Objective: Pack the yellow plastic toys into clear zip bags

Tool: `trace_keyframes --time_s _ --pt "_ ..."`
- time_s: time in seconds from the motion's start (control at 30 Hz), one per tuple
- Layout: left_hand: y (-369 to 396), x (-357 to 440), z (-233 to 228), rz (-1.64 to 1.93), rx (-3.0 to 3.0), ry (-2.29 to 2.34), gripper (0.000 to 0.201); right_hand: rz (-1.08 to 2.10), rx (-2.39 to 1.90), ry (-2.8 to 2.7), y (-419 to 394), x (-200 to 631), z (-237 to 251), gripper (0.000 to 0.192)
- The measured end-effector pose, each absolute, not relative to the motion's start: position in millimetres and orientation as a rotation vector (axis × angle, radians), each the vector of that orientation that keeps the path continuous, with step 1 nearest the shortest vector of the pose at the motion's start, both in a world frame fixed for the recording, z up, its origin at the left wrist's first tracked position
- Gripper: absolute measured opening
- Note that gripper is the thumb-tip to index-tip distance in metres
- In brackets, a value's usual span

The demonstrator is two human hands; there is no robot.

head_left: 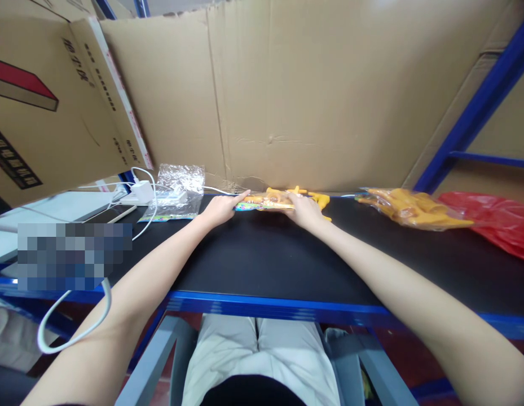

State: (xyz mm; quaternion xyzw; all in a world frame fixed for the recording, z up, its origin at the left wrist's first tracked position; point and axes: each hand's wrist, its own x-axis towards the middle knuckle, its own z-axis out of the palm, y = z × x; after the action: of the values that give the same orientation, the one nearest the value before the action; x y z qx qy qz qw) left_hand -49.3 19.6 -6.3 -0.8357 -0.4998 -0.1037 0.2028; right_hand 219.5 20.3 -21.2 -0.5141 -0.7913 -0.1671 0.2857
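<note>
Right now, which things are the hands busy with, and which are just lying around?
Busy with:
left hand and right hand on the packet of yellow toys

Lying around:
clear bags
white charger
phone
bag of yellow toys
red bag

A wall of flattened brown cardboard [312, 90] fills the upper centre of the frame. At upper left leans a printed carton [42, 101]. A blue metal shelf upright [477, 107] slants down the upper right. Across the middle runs a black tabletop [265, 259] with a blue front edge.
</note>
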Motion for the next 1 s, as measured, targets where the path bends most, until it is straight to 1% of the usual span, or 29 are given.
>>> trace_keyframes --time_s 0.2,0.33,0.43,0.53,0.63,0.73,0.83,0.93,1.0 --pt "15 -47 -2 -0.342 -2.317 -1.333 0.065 -0.128 -1.061 -2.11 34 226 -34 0.04" --pt "16 -49 -1 -0.387 -2.316 -1.337 0.053 -0.091 -1.106 -2.057 32 222 -37 0.051" --pt "16 -49 0 -0.41 -2.277 -1.342 0.039 -0.128 -1.163 -2.117 22 218 -30 0.06" --pt "15 -48 0 -0.418 -2.214 -1.365 0.024 -0.181 -1.097 -2.142 8 214 -19 0.058" --pt "17 -48 -2 -0.505 -2.199 -1.36 0.024 -0.187 -0.985 -2.104 -1 210 -13 0.049" --pt "21 -48 -7 -0.725 -2.267 -1.375 0.021 -0.18 -0.913 -2.075 -2 207 -12 0.042" --pt "26 -46 -10 -1.168 -2.449 -1.489 0.021 -0.166 -0.886 -2.019 -1 205 -12 0.04" --pt "29 -41 -11 -1.644 -2.604 -1.586 0.028 -0.093 -0.848 -1.929 1 205 -9 0.033" --pt "30 -39 -12 -1.81 -2.658 -1.592 0.037 -0.03 -0.811 -1.882 0 205 -5 0.029"
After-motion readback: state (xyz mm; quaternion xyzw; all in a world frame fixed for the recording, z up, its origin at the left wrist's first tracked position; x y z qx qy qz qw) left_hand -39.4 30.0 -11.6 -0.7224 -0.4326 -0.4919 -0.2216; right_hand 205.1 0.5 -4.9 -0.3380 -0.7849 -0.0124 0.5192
